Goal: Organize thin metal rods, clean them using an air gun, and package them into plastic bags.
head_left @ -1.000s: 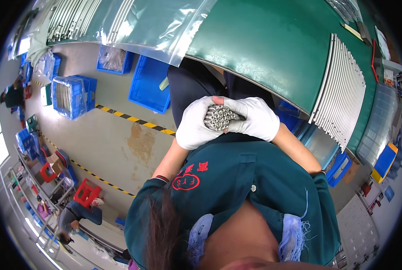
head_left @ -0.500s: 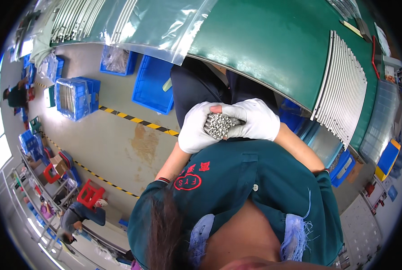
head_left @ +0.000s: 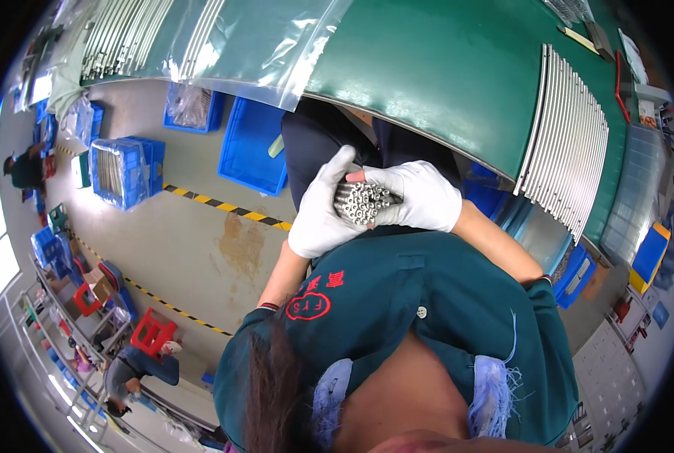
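Note:
A tight bundle of thin metal rods [head_left: 362,204] points its ends up at me, in front of my chest. My left hand [head_left: 322,210], in a white glove, cups the bundle's left side with one finger lifted off it. On the other side my right hand [head_left: 421,195], gloved too with a bare fingertip showing, wraps round the rods. The lower length of the bundle is hidden. To the right, a row of similar metal rods [head_left: 567,140] lies side by side on the green table [head_left: 427,68].
Clear plastic sheeting [head_left: 265,57] covers more rods at the table's left. Blue crates [head_left: 250,147] stand on the floor below, beside yellow-black floor tape [head_left: 223,205]. A blue-yellow bin [head_left: 649,258] is at far right. Other people [head_left: 137,370] are in the background left.
My left hand has loosened slightly, its upper finger lifting away from the bundle and showing more of the rods' sides. The right hand keeps its hold. The whole view has shifted a little.

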`<control>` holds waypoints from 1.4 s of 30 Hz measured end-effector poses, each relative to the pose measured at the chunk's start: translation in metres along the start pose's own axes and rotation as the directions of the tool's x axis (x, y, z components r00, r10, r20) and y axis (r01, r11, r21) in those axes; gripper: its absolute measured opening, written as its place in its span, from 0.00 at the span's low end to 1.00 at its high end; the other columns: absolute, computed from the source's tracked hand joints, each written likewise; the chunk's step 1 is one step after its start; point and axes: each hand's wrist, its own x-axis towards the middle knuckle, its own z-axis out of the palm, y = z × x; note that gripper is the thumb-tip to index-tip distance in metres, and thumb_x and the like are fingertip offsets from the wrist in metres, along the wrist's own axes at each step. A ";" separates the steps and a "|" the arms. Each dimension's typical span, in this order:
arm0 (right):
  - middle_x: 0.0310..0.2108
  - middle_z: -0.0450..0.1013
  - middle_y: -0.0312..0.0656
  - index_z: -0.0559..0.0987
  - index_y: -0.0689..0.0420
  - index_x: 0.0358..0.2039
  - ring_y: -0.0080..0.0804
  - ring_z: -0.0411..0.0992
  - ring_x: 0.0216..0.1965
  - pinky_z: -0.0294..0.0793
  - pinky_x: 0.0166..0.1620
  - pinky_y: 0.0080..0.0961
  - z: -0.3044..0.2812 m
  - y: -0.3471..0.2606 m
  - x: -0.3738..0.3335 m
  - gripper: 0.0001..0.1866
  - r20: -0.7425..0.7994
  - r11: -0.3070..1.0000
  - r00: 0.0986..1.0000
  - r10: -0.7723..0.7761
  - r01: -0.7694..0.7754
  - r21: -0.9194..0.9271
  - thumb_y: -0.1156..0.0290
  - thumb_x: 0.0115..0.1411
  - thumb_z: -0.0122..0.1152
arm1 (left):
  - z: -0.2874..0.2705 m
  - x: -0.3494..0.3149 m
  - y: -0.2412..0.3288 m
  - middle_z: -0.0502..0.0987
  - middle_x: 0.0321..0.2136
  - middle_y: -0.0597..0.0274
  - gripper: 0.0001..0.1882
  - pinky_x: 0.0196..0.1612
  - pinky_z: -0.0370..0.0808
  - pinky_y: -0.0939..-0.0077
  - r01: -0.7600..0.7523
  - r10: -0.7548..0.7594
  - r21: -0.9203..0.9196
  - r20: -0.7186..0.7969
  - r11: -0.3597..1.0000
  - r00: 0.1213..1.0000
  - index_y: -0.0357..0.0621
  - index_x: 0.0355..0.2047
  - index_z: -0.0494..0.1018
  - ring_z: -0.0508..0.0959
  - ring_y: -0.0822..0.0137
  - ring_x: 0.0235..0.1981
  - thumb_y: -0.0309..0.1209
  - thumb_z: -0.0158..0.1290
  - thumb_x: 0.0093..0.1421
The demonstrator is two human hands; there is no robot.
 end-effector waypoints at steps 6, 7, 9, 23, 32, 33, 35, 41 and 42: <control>0.35 0.76 0.48 0.71 0.52 0.51 0.50 0.75 0.35 0.73 0.37 0.40 0.006 -0.007 0.002 0.30 -0.136 0.996 0.989 0.054 -0.043 0.081 0.49 0.52 0.64 | 0.021 -0.006 -0.046 0.75 0.39 0.53 0.42 0.44 0.74 0.69 -0.111 0.159 0.160 -0.330 0.981 0.931 0.36 0.52 0.66 0.78 0.58 0.40 0.27 0.72 0.34; 0.34 0.76 0.49 0.71 0.52 0.50 0.51 0.75 0.35 0.73 0.37 0.40 0.005 -0.011 0.004 0.30 -0.159 0.990 0.983 0.091 -0.073 0.119 0.50 0.52 0.65 | 0.021 0.000 -0.038 0.76 0.39 0.56 0.39 0.44 0.75 0.73 -0.119 0.182 0.199 -0.336 0.973 0.924 0.35 0.50 0.68 0.78 0.64 0.39 0.26 0.72 0.36; 0.32 0.76 0.49 0.69 0.52 0.51 0.52 0.75 0.35 0.74 0.37 0.40 0.004 -0.012 0.006 0.30 -0.168 0.979 0.977 0.131 -0.100 0.180 0.51 0.52 0.65 | 0.016 0.010 -0.021 0.78 0.40 0.58 0.36 0.46 0.74 0.76 -0.021 -0.004 -0.100 -0.236 0.995 0.972 0.36 0.49 0.69 0.78 0.69 0.40 0.26 0.72 0.38; 0.30 0.76 0.55 0.64 0.52 0.59 0.55 0.75 0.32 0.74 0.38 0.42 0.001 0.006 -0.005 0.41 0.003 0.990 0.990 0.143 -0.143 0.014 0.37 0.53 0.56 | -0.011 0.025 0.004 0.77 0.38 0.60 0.33 0.47 0.72 0.76 0.136 -0.140 0.031 0.237 0.990 0.961 0.39 0.50 0.67 0.76 0.71 0.41 0.27 0.67 0.43; 0.27 0.76 0.53 0.63 0.48 0.60 0.54 0.75 0.30 0.73 0.34 0.42 0.005 -0.004 -0.006 0.40 -0.079 0.988 0.987 0.142 -0.136 0.072 0.39 0.53 0.58 | 0.006 0.017 0.009 0.79 0.37 0.58 0.32 0.43 0.75 0.74 0.002 -0.001 0.083 -0.002 0.997 1.000 0.39 0.47 0.68 0.80 0.67 0.38 0.26 0.69 0.41; 0.26 0.76 0.53 0.64 0.48 0.60 0.54 0.75 0.30 0.73 0.34 0.41 0.008 -0.004 -0.006 0.39 -0.087 0.988 0.986 0.141 -0.134 0.079 0.40 0.53 0.59 | 0.003 0.018 0.008 0.79 0.37 0.59 0.32 0.44 0.75 0.75 0.046 -0.043 -0.062 0.046 0.997 0.998 0.39 0.47 0.68 0.79 0.69 0.39 0.25 0.69 0.41; 0.26 0.76 0.50 0.64 0.50 0.59 0.51 0.75 0.29 0.73 0.34 0.39 0.008 -0.010 -0.003 0.38 -0.034 0.950 0.977 0.209 -0.195 0.246 0.43 0.54 0.61 | -0.006 0.018 0.006 0.78 0.39 0.59 0.31 0.45 0.74 0.76 0.097 -0.096 -0.003 0.132 0.995 0.987 0.39 0.46 0.68 0.78 0.71 0.40 0.26 0.68 0.42; 0.25 0.76 0.46 0.66 0.55 0.57 0.44 0.76 0.27 0.73 0.33 0.33 0.013 -0.004 -0.005 0.37 -0.041 0.970 0.972 0.231 -0.228 0.080 0.50 0.51 0.68 | -0.005 0.015 -0.005 0.79 0.39 0.56 0.36 0.46 0.74 0.73 0.035 -0.052 0.141 0.121 0.989 0.991 0.39 0.50 0.67 0.80 0.64 0.41 0.30 0.70 0.40; 0.25 0.76 0.46 0.66 0.55 0.57 0.44 0.76 0.27 0.73 0.33 0.33 0.014 -0.004 -0.007 0.37 -0.038 0.970 0.972 0.232 -0.229 0.080 0.50 0.51 0.68 | -0.004 0.012 -0.008 0.79 0.38 0.56 0.36 0.46 0.74 0.73 0.032 -0.044 0.114 0.104 0.993 0.994 0.39 0.49 0.67 0.80 0.63 0.40 0.30 0.70 0.39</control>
